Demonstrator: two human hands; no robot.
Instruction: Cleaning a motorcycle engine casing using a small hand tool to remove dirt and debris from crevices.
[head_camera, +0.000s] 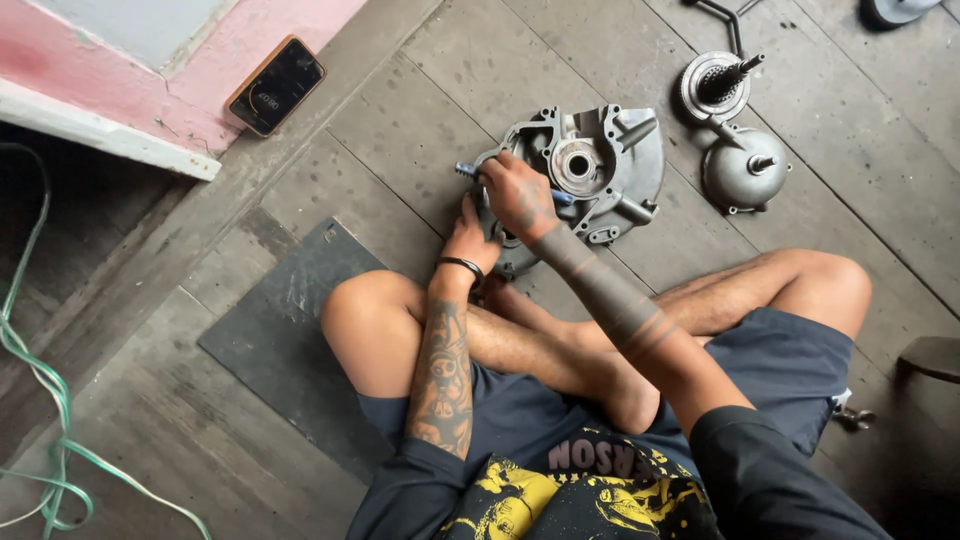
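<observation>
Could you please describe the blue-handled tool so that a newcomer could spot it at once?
Start at the grey metal engine cover on the floor before the crossed legs. The right hand grips the tool at its left edge; its blue handle stands out against bare metal.

Grey metal engine cover (600, 170) and blue-handled tool (467, 171)
Cover lies flat on the plank floor, hollow side up; tool lies across its left edge
</observation>
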